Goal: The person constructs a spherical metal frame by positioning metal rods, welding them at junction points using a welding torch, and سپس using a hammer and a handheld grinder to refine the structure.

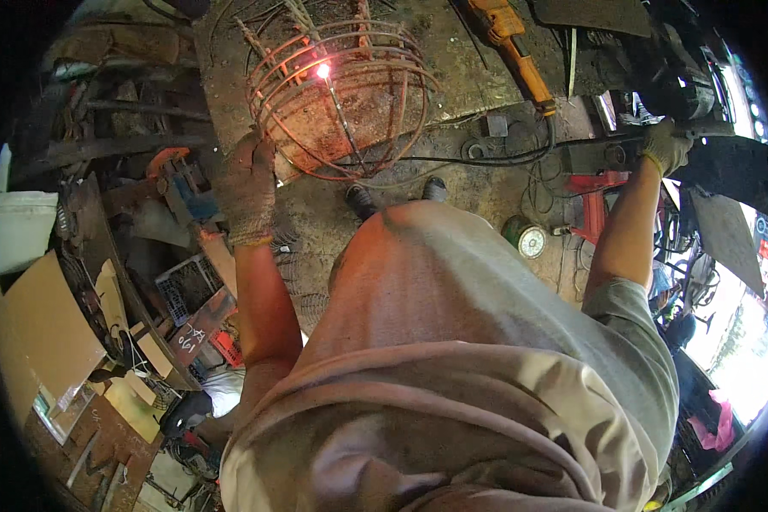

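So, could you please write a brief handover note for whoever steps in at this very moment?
Left hand: gloved, gripping the lower rim of the wire cage on the steel plate.
Right hand: gloved, stretched out to the right and resting on dark equipment; whether it grips cannot be told.
Welding rod stands against the cage, with a glowing spot at its tip.
Done: cage rings are formed and rusty; one joint is hot.
Left: which joints remain cannot be told.
Orange power tool lies beside the cage.

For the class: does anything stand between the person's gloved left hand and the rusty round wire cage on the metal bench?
Nothing visible does: the left hand already touches the rusty round wire cage at its lower left rim.
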Motion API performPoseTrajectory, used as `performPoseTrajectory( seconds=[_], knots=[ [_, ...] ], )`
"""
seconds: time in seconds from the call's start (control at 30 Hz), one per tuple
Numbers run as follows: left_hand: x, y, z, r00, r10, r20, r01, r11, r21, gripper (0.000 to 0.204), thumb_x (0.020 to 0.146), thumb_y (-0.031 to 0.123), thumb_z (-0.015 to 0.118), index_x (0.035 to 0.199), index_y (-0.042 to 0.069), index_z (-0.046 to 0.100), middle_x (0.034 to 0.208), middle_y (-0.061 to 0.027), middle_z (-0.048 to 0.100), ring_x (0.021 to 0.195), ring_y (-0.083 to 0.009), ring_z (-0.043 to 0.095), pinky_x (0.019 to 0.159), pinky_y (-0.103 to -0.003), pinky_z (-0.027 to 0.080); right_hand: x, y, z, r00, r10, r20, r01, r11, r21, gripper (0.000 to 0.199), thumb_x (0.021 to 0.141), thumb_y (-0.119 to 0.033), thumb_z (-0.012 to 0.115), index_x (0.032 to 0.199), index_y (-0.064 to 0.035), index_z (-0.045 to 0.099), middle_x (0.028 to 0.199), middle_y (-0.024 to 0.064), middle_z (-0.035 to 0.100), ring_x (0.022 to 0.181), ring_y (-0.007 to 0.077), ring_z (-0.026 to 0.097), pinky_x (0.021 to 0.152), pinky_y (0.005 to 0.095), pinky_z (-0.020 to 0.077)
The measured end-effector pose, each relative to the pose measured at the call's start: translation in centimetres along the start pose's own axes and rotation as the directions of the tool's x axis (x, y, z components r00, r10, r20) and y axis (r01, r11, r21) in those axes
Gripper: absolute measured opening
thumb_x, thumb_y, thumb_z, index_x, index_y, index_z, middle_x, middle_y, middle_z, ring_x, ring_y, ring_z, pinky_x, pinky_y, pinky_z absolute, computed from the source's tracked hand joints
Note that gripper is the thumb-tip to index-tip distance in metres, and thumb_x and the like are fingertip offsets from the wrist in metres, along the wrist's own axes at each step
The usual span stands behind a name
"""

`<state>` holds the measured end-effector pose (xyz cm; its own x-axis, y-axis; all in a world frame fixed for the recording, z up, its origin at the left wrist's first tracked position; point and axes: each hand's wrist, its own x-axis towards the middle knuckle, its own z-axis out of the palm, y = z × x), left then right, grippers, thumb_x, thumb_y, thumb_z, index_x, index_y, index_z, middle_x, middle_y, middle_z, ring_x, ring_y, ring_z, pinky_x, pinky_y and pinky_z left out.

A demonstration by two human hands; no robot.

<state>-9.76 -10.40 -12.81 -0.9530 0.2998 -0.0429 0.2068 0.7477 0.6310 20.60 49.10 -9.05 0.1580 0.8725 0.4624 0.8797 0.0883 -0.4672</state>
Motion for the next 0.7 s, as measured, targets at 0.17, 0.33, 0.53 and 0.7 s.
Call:
performPoseTrajectory(
  seconds=[0.17,0.33,0.53,0.7],
  knots=[
    [0.1,0.3,0.5,0.991,0.119,-0.060,-0.118,0.993,0.014,0.043,0.098,0.046,0.062,0.116,0.008,0.073,0.108,-0.0155,0.074,0.096,-0.0284,0.072,0.082,-0.040,0.055,-0.1,0.9,0.0,0.996,0.069,0.060,-0.069,0.998,-0.012,0.069,0.081,-0.041,0.069,0.141,-0.0111,0.053,0.130,0.0263,0.062,0.117,0.0464,0.062,0.102,0.0523,0.0489],
    [1.1,-7.6,3.1,0.984,0.156,-0.084,-0.177,0.856,-0.486,0.045,0.099,0.046,0.062,0.121,0.008,0.071,0.111,-0.0163,0.072,0.097,-0.0278,0.071,0.083,-0.040,0.055,0.5,1.7,0.6,0.999,0.027,0.040,-0.029,0.998,0.053,0.064,0.082,-0.044,0.068,0.137,-0.0134,0.059,0.126,0.0259,0.066,0.118,0.0460,0.062,0.104,0.0528,0.0474],
    [0.5,-3.6,1.3,0.965,0.246,-0.093,-0.248,0.969,-0.007,0.053,0.097,0.051,0.065,0.128,0.007,0.065,0.114,-0.0134,0.068,0.090,-0.0290,0.068,0.082,-0.043,0.055,-0.7,2.2,0.0,0.986,-0.113,-0.122,0.140,0.960,0.241,0.053,0.087,-0.038,0.062,0.122,0.0023,0.062,0.113,0.0269,0.067,0.108,0.0418,0.063,0.095,0.0527,0.0495],
    [0.8,-5.1,1.8,0.975,0.217,-0.038,-0.219,0.943,-0.252,0.043,0.100,0.041,0.063,0.126,0.008,0.066,0.115,-0.0140,0.069,0.098,-0.0295,0.068,0.085,-0.041,0.053,-20.3,-5.5,-7.0,0.463,-0.866,0.191,0.848,0.495,0.191,0.029,0.094,-0.001,0.054,0.121,-0.0099,0.061,0.120,0.0173,0.064,0.110,0.0398,0.059,0.091,0.0519,0.0488]
  ],
)
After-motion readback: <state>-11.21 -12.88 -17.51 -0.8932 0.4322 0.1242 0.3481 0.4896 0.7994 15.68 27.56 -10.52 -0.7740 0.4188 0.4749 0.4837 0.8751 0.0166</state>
